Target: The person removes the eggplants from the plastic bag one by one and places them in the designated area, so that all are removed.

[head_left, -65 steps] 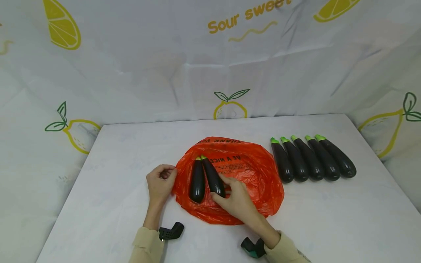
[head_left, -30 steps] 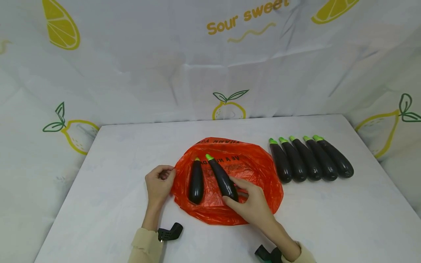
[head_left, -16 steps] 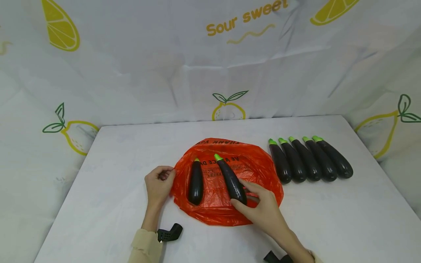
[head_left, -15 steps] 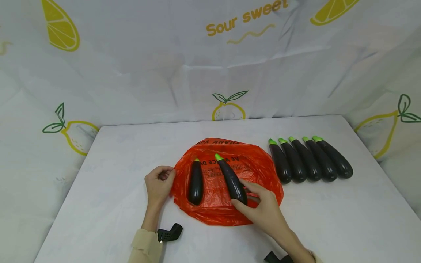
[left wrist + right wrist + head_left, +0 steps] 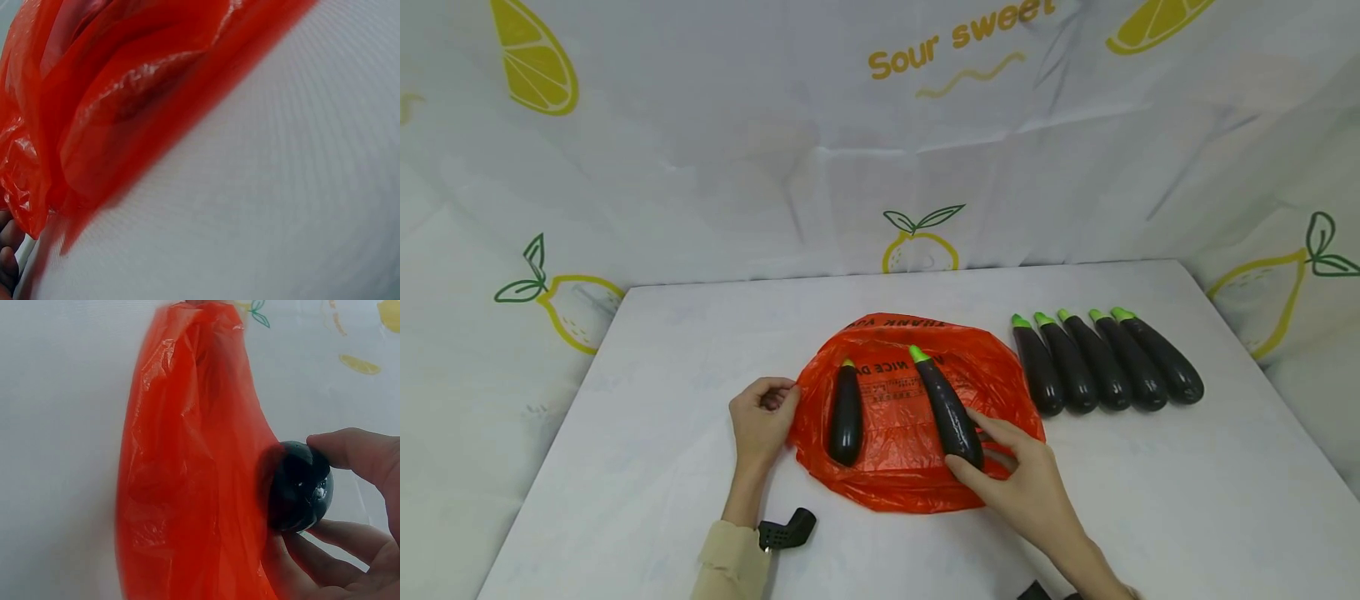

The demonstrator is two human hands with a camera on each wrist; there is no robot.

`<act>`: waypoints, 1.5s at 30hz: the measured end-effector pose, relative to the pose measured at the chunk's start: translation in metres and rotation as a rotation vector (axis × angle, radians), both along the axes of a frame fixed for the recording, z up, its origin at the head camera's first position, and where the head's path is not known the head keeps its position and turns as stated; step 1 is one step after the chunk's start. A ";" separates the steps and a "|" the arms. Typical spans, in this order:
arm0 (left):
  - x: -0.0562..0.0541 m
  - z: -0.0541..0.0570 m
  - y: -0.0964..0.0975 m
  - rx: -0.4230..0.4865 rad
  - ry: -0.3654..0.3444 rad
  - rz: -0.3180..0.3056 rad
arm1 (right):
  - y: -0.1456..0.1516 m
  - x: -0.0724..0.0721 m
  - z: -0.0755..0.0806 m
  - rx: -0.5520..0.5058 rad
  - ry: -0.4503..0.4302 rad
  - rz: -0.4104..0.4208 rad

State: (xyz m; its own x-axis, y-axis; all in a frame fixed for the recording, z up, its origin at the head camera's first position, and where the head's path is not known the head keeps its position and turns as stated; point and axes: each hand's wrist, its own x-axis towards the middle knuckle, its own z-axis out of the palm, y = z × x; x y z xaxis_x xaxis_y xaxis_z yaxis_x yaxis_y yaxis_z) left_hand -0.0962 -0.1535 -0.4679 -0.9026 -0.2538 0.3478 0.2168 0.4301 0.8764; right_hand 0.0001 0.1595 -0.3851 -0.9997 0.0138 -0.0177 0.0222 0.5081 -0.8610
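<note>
A red plastic bag (image 5: 887, 492) with black lettering lies spread on the table. My left hand (image 5: 765, 419) pinches its left rim between thumb and curled fingers; a few of those fingers show at the lower left of the left wrist view. Over the bag, my right hand (image 5: 1018, 475) grips the thick lower end of a dark eggplant (image 5: 951, 408), whose green stem points away from me. The right wrist view shows that eggplant's rounded end (image 5: 300, 487) between thumb and fingers, partly behind the red plastic. Another eggplant (image 5: 847, 421) lies in the left part of the bag.
Several more eggplants (image 5: 1096, 362) lie side by side to the right of the bag, stems toward the back. A white cloth with lemon prints hangs behind the white table (image 5: 700, 333). A black device (image 5: 788, 529) sits at my left wrist.
My right hand has moved the held eggplant rightward, away from the eggplant on the left, and the gap between them has widened. The left hand has stayed at the bag's rim.
</note>
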 end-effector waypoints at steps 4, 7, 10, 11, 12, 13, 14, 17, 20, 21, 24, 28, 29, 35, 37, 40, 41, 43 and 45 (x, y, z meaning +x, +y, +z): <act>0.000 0.000 0.000 0.001 0.002 -0.003 | 0.005 0.005 0.002 0.013 0.012 -0.022; 0.000 0.000 0.000 -0.001 -0.002 -0.002 | 0.009 0.010 0.005 0.014 0.005 -0.048; 0.000 0.001 0.000 -0.003 -0.006 -0.001 | 0.014 0.014 0.006 0.019 -0.010 -0.078; 0.000 0.001 0.000 -0.002 -0.007 -0.001 | 0.016 0.016 0.007 0.020 -0.016 -0.086; 0.000 0.001 0.000 -0.002 -0.007 -0.002 | 0.018 0.018 0.008 0.027 -0.023 -0.096; 0.000 0.001 0.000 -0.001 -0.007 -0.004 | 0.020 0.020 0.008 0.039 -0.032 -0.107; 0.000 0.001 0.000 -0.001 -0.006 -0.004 | 0.022 0.022 0.009 0.054 -0.041 -0.119; 0.000 0.001 0.000 -0.003 -0.006 -0.006 | 0.026 0.027 0.012 0.093 -0.072 -0.149; 0.001 0.002 0.001 -0.008 -0.013 -0.004 | 0.030 0.031 0.013 0.125 -0.109 -0.173; 0.001 0.002 0.001 -0.009 -0.017 -0.004 | 0.032 0.033 0.013 0.131 -0.122 -0.177; 0.001 0.003 0.001 -0.010 -0.025 -0.004 | 0.038 0.037 0.011 0.144 -0.142 -0.196; 0.001 0.003 0.001 -0.009 -0.025 -0.005 | 0.045 0.043 0.006 0.157 -0.125 -0.220; 0.001 0.003 0.001 -0.010 -0.024 -0.003 | 0.047 0.044 0.004 0.164 -0.121 -0.230; 0.000 0.002 0.002 0.001 -0.018 0.005 | 0.058 0.054 -0.007 0.174 -0.128 -0.285; 0.000 0.003 0.002 0.009 -0.018 0.006 | 0.063 0.058 -0.010 0.180 -0.147 -0.295; 0.000 0.003 0.002 0.017 -0.027 0.006 | 0.071 0.062 -0.014 0.197 -0.196 -0.313; 0.000 0.003 0.002 0.020 -0.032 0.006 | 0.073 0.062 -0.014 0.206 -0.217 -0.318; 0.000 0.003 0.002 0.019 -0.041 0.008 | 0.077 0.063 -0.015 0.217 -0.263 -0.333; 0.000 0.003 0.002 0.015 -0.046 0.010 | 0.080 0.064 -0.016 0.215 -0.304 -0.350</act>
State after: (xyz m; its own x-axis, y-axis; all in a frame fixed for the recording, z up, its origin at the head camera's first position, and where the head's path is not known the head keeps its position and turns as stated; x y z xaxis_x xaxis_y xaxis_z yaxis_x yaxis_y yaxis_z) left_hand -0.0960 -0.1514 -0.4653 -0.9151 -0.2672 0.3021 0.1720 0.4191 0.8915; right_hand 0.0640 0.2399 -0.4011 -0.8847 0.3821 -0.2669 0.4558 0.5901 -0.6663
